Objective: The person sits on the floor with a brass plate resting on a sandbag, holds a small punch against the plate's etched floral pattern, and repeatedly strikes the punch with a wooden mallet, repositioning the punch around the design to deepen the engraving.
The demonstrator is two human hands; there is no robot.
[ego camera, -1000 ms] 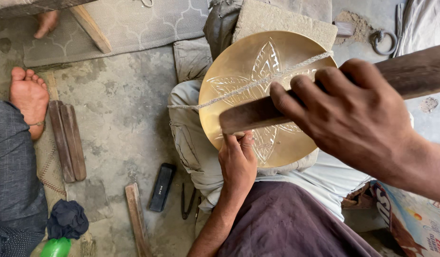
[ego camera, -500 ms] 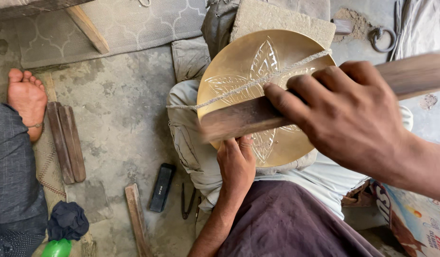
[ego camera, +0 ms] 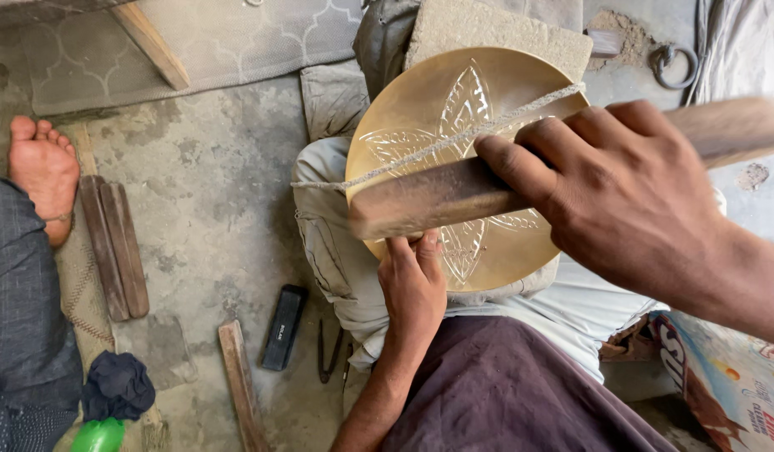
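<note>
We are looking down at a concrete floor (ego camera: 211,192), cracked and stained, with a patterned mat (ego camera: 236,42) along the top edge. Across our lap lies a pale cloth (ego camera: 337,251) over a dark maroon wrap (ego camera: 504,385), and on that cloth rests the brass plate (ego camera: 420,100), round and golden, with a leaf pattern cut into its face. A stone slab (ego camera: 496,33) sits just behind it, and a cord (ego camera: 454,142) runs slantwise across the metal.

Our right hand (ego camera: 630,201) is closed hard around a wooden bat (ego camera: 437,197), which lies across the plate's lower half; its far end blurs out to the right. Our left hand (ego camera: 414,289) is below, fingers curled up against the plate's near rim, under the bat's end; we cannot tell what it pinches there.

At left, another person's bare foot (ego camera: 42,172) rests beside two dark wooden sticks (ego camera: 112,247). Nearer us lie a black bar (ego camera: 284,326), a wooden slat (ego camera: 240,385), a dark rag (ego camera: 119,385) and a green bottle (ego camera: 98,437). An iron ring (ego camera: 673,65) lies top right.
</note>
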